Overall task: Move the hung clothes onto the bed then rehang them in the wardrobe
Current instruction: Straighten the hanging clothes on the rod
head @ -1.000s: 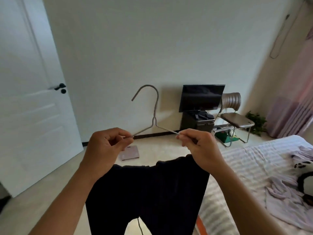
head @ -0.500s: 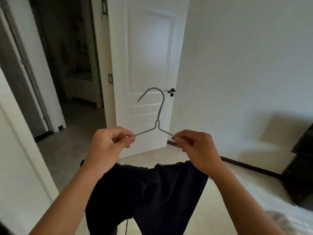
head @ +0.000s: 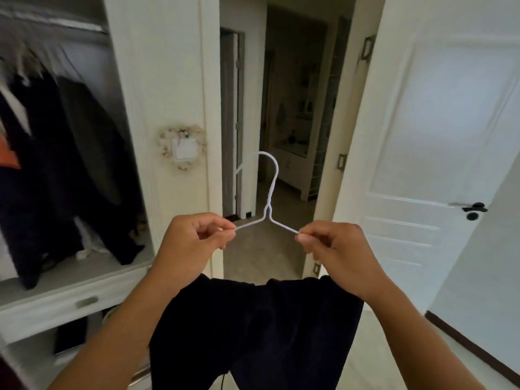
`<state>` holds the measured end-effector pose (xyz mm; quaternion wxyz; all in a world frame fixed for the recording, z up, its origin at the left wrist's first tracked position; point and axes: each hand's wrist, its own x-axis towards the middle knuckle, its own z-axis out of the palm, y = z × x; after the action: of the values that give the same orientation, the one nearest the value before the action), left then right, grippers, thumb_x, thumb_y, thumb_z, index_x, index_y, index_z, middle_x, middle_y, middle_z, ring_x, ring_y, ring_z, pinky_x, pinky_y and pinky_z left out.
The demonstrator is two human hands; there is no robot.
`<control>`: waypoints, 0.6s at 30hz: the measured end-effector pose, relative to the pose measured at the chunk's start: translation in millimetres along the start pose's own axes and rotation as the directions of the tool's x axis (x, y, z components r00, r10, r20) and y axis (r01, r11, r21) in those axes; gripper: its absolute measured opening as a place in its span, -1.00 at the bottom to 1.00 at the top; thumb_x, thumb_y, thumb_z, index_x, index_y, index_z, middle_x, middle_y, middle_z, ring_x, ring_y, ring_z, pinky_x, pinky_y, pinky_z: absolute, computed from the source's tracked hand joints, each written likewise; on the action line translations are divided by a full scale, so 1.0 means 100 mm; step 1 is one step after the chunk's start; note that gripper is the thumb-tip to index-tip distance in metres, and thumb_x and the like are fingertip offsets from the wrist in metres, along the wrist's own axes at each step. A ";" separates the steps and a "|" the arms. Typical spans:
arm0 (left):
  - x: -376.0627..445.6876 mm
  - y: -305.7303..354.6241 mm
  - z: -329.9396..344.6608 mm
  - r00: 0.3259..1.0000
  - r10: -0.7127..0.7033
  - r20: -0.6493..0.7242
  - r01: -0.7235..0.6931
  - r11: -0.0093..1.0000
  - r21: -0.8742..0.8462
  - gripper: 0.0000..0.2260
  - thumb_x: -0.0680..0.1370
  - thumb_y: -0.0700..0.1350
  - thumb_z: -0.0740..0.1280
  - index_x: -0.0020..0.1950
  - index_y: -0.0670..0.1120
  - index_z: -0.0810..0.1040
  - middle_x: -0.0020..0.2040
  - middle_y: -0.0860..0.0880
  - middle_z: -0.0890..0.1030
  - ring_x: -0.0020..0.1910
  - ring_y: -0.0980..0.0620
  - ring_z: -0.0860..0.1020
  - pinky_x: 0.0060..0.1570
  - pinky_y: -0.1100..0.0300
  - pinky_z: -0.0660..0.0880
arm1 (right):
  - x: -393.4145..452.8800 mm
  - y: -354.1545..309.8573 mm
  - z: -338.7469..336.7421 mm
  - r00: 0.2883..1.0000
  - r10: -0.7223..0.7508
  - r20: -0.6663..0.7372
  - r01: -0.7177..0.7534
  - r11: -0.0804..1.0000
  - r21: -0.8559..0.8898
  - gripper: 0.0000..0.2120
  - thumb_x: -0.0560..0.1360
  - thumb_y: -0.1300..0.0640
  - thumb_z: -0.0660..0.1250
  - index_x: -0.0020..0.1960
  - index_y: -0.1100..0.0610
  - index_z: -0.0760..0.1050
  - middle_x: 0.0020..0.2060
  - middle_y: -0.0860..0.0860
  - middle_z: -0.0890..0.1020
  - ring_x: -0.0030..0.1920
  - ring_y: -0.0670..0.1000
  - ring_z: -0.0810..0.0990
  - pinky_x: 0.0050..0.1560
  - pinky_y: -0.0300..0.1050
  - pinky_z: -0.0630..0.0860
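Rehanging: left hand [head: 194, 237] and right hand [head: 334, 243] pinch the hanger [head: 268, 204] (dark garment [head: 253, 327] draped below); next, hook the rail [head: 56, 22] up-left.

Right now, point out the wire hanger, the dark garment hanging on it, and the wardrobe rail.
wire hanger [head: 271, 190], head view, on the neck below the hook.
dark garment [head: 270, 325], head view, on the middle of the cloth below the hands.
wardrobe rail [head: 56, 21], head view, on the bar at upper left.

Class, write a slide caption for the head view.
Both hands hold a wire hanger with dark garment near the wardrobe.
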<state>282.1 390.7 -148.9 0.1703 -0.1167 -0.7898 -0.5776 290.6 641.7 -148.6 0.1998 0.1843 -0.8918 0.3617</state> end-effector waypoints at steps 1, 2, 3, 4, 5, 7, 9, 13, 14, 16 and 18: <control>0.05 -0.05 -0.10 1.000 -0.008 -0.029 0.009 1.000 0.012 -0.84 0.48 -0.26 0.46 -0.19 0.00 0.69 -0.42 0.01 0.60 -0.46 0.21 0.47 -0.32 0.39 0.42 | 0.13 -0.03 0.08 0.999 -0.030 0.027 0.030 1.000 -0.002 -0.90 0.55 0.07 0.37 -0.08 -0.07 0.65 -0.26 -0.19 0.63 -0.20 -0.10 0.61 -0.17 -0.27 0.56; 0.10 -0.11 -0.20 0.998 -0.019 -0.055 0.020 1.000 0.019 -0.83 0.48 -0.26 0.45 -0.20 0.01 0.69 -0.41 -0.02 0.61 -0.43 0.18 0.48 -0.31 0.36 0.43 | 0.25 -0.07 0.17 0.997 -0.055 0.054 0.055 0.998 -0.003 -0.90 0.55 0.07 0.37 -0.08 -0.07 0.64 -0.28 -0.19 0.62 -0.21 -0.11 0.61 -0.17 -0.30 0.55; 0.14 -0.17 -0.30 0.997 -0.027 -0.077 0.030 0.999 0.025 -0.82 0.48 -0.26 0.45 -0.20 0.02 0.69 -0.39 -0.05 0.62 -0.41 0.13 0.49 -0.31 0.32 0.44 | 0.36 -0.11 0.26 0.994 -0.076 0.080 0.076 0.997 -0.004 -0.90 0.55 0.07 0.36 -0.09 -0.08 0.64 -0.29 -0.19 0.62 -0.21 -0.12 0.60 -0.17 -0.32 0.53; 0.19 -0.22 -0.40 0.995 -0.034 -0.097 0.037 0.999 0.031 -0.82 0.48 -0.26 0.45 -0.20 0.03 0.69 -0.36 -0.09 0.62 -0.39 0.07 0.50 -0.30 0.30 0.46 | 0.46 -0.16 0.35 0.990 -0.095 0.102 0.096 0.995 -0.004 -0.90 0.56 0.07 0.36 -0.09 -0.08 0.63 -0.29 -0.19 0.61 -0.20 -0.13 0.60 -0.16 -0.33 0.52; 0.23 -0.27 -0.50 0.992 -0.039 -0.118 0.043 0.998 0.038 -0.82 0.49 -0.26 0.45 -0.20 0.02 0.69 -0.34 -0.11 0.63 -0.36 -0.01 0.51 -0.29 0.31 0.48 | 0.57 -0.20 0.44 0.986 -0.113 0.123 0.115 0.993 -0.008 -0.90 0.56 0.06 0.36 -0.08 -0.08 0.63 -0.29 -0.19 0.62 -0.20 -0.13 0.59 -0.16 -0.33 0.52; 0.32 -0.37 -0.69 0.986 -0.045 -0.160 0.055 0.997 0.056 -0.85 0.50 -0.27 0.43 -0.17 -0.02 0.68 -0.29 -0.14 0.64 -0.27 -0.12 0.57 -0.25 0.36 0.50 | 0.77 -0.31 0.62 0.976 -0.143 0.162 0.147 0.989 -0.013 -0.90 0.56 0.04 0.35 -0.08 -0.09 0.63 -0.30 -0.19 0.61 -0.20 -0.15 0.59 -0.18 -0.34 0.50; 0.41 -0.47 -0.90 0.980 -0.048 -0.194 0.063 0.995 0.074 -0.88 0.51 -0.28 0.41 -0.13 -0.07 0.68 -0.26 -0.13 0.65 -0.20 -0.12 0.60 -0.18 0.36 0.51 | 0.96 -0.43 0.80 0.966 -0.169 0.194 0.176 0.984 -0.022 -0.90 0.57 0.03 0.34 -0.08 -0.08 0.62 -0.31 -0.21 0.60 -0.22 -0.18 0.59 -0.20 -0.36 0.47; 0.63 -0.69 -1.33 0.979 -0.029 -0.203 0.058 0.989 0.137 -0.89 0.53 -0.25 0.38 -0.11 -0.07 0.67 -0.23 -0.07 0.66 -0.18 0.01 0.62 -0.08 0.31 0.52 | 1.33 -0.72 1.19 0.943 -0.189 0.275 0.219 0.972 -0.084 -0.85 0.59 -0.02 0.29 -0.04 -0.07 0.64 -0.31 -0.23 0.61 -0.24 -0.22 0.59 -0.15 -0.33 0.52; 0.70 -0.76 -1.45 0.980 -0.021 -0.200 0.054 0.986 0.159 -0.88 0.54 -0.24 0.38 -0.11 -0.05 0.66 -0.22 -0.05 0.67 -0.17 0.05 0.62 -0.07 0.31 0.51 | 1.42 -0.80 1.29 0.938 -0.189 0.291 0.227 0.969 -0.102 -0.84 0.59 -0.02 0.28 -0.03 -0.06 0.64 -0.30 -0.22 0.62 -0.24 -0.22 0.60 -0.14 -0.32 0.54; 0.85 -0.89 -1.67 0.982 0.003 -0.190 0.034 0.981 0.193 -0.86 0.55 -0.24 0.36 -0.12 -0.01 0.64 -0.22 -0.01 0.66 -0.16 0.08 0.62 -0.04 0.25 0.51 | 1.60 -0.95 1.46 0.932 -0.185 0.313 0.234 0.964 -0.127 -0.82 0.60 -0.03 0.28 -0.02 -0.05 0.65 -0.30 -0.20 0.64 -0.26 -0.21 0.61 -0.13 -0.25 0.59; 1.02 -1.02 -1.91 0.984 0.018 -0.178 0.021 0.976 0.217 -0.84 0.57 -0.23 0.34 -0.12 0.01 0.62 -0.22 0.00 0.66 -0.14 0.06 0.63 0.02 0.15 0.54 | 1.79 -1.11 1.62 0.923 -0.187 0.336 0.244 0.960 -0.137 -0.81 0.60 -0.04 0.27 -0.03 -0.04 0.64 -0.32 -0.17 0.65 -0.28 -0.18 0.62 -0.12 -0.15 0.61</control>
<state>176.1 176.9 -144.1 0.2520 -0.0443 -0.8299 -0.4958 154.8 418.4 -104.3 0.1066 0.3194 -0.9149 0.2226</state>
